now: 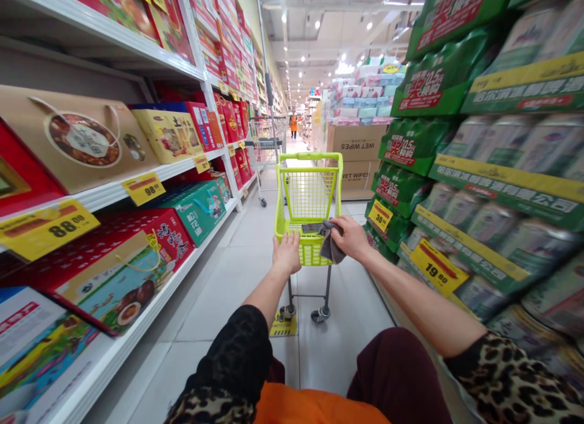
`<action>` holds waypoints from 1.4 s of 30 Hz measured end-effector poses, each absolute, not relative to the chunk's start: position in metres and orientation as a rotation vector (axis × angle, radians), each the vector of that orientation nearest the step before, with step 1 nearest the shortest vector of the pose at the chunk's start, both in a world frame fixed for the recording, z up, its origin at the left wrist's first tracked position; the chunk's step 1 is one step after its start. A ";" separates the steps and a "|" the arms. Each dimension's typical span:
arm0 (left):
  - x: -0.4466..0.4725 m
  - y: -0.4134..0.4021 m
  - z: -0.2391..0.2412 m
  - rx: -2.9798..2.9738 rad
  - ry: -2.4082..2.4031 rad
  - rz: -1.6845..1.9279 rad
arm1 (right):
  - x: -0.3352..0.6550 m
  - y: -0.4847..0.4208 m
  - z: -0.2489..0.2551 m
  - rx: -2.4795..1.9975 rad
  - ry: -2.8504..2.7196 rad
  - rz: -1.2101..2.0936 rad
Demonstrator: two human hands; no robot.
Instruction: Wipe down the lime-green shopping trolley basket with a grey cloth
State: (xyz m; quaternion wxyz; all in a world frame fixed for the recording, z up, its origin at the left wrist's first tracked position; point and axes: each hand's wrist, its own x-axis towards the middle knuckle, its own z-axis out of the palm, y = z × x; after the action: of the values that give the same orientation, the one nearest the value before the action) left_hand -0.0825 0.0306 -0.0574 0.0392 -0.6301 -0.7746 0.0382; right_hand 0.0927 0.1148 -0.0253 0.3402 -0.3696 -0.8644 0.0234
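Observation:
A small lime-green shopping cart (311, 212) stands in front of me on dark legs with casters. My left hand (287, 253) lies on its near left rim, fingers stretched forward and spread over the plastic. At the near right edge, my right hand (350, 236) is closed on a dark grey cloth (332, 246), which touches the rim and hangs partly over the outside. A dark label plate (311, 228) shows on the cart between the two hands. The fingertips of my right hand are partly hidden by the cloth.
Shelves (191, 162) of gift boxes line the left side. Stacked green beer-can packs (417, 144) rise close on the right. Ahead are a metal shopping cart (266, 147), wet-wipes cartons (356, 168) and a distant person in orange (294, 126). A yellow floor sticker (283, 326) lies below.

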 end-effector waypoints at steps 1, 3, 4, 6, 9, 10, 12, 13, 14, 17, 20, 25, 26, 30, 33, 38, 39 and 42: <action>-0.082 0.031 -0.057 -1.934 -2.373 0.115 | 0.091 0.115 -0.019 -1.019 -2.279 0.063; -0.080 0.031 -0.057 -1.931 -2.373 0.109 | 0.083 0.117 -0.013 -1.178 -2.339 0.072; -0.079 0.031 -0.057 -1.930 -2.375 0.109 | 0.077 0.119 -0.015 -1.241 -2.350 0.074; -0.077 0.030 -0.057 -1.939 -2.372 0.116 | 0.064 0.125 -0.026 -1.302 -2.312 0.067; -0.077 0.027 -0.058 -1.969 -2.341 0.114 | 0.051 0.130 -0.054 -1.252 -2.214 -0.009; -0.078 0.026 -0.060 -1.972 -2.329 0.103 | 0.050 0.130 -0.064 -1.210 -2.201 -0.054; -0.080 0.025 -0.063 -1.971 -2.307 0.078 | 0.053 0.129 -0.081 -1.104 -2.196 -0.161; -0.081 0.025 -0.064 -1.971 -2.297 0.069 | 0.056 0.129 -0.087 -1.058 -2.201 -0.201; -0.081 0.025 -0.066 -1.974 -2.287 0.065 | 0.059 0.128 -0.092 -1.028 -2.211 -0.225; -0.079 0.026 -0.067 -1.979 -2.278 0.069 | 0.060 0.127 -0.097 -1.008 -2.270 -0.222; -0.076 0.026 -0.065 -1.969 -2.289 0.068 | 0.044 0.123 -0.097 -0.936 -2.350 -0.211; -0.083 0.023 -0.061 -1.999 -2.244 0.070 | 0.022 0.110 -0.099 -0.823 -2.432 -0.290; -0.085 0.022 -0.061 -1.990 -2.245 0.070 | 0.024 0.110 -0.100 -0.829 -2.442 -0.304; -0.092 0.024 -0.062 -1.927 -2.291 0.073 | 0.051 0.121 -0.099 -0.869 -2.453 -0.319; -0.089 0.027 -0.062 -1.941 -2.300 0.070 | 0.068 0.130 -0.099 -0.929 -2.408 -0.294; -0.080 0.029 -0.062 -1.955 -2.303 0.055 | 0.051 0.125 -0.100 -0.961 -2.409 -0.222; -0.080 0.029 -0.062 -1.959 -2.302 0.057 | 0.043 0.121 -0.099 -0.945 -2.425 -0.211; -0.084 0.028 -0.061 -1.969 -2.300 0.083 | 0.024 0.111 -0.095 -0.902 -2.468 -0.224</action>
State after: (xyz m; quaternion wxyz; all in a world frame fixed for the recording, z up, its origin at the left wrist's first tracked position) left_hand -0.0838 0.0281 -0.0614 0.0563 -0.6491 -0.7581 0.0272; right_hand 0.0241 0.1109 -0.0951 0.2494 -0.3313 -0.9062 -0.0824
